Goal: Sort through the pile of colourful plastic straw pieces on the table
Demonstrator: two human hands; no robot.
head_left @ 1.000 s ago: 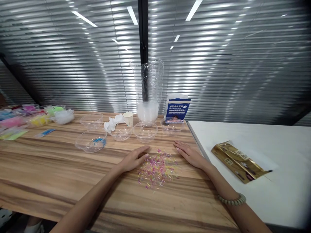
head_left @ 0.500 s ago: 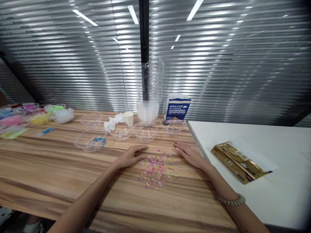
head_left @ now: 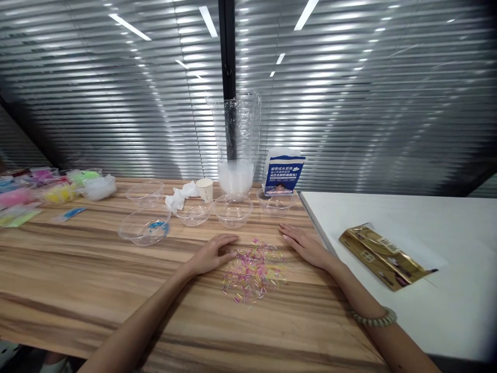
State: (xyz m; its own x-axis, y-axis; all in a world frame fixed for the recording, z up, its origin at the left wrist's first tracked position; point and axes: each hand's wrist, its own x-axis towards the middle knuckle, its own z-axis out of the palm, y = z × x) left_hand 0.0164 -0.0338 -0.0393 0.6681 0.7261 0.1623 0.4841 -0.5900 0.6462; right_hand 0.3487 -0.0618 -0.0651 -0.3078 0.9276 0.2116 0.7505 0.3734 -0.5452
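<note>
A loose pile of small pink, yellow and clear tube-like beads lies spread on the wooden table. At the pile's left edge rests my left hand, thumb and fingers apart, holding nothing. My right hand lies flat on the wood beyond the pile's right side, fingers stretched forward and nothing in them. Behind the pile stand clear plastic bowls, among them a middle bowl and a right bowl. Blue beads sit inside a larger bowl on the left.
A stack of clear containers in plastic wrap, a paper cup, crumpled tissue and a blue-and-white bag stand at the back. Bags of coloured beads crowd the far left. A gold tissue pack lies on the white table.
The camera view has shifted slightly. Both hands stay in nearly the same places beside the bead pile; nothing has been picked up or let go.
</note>
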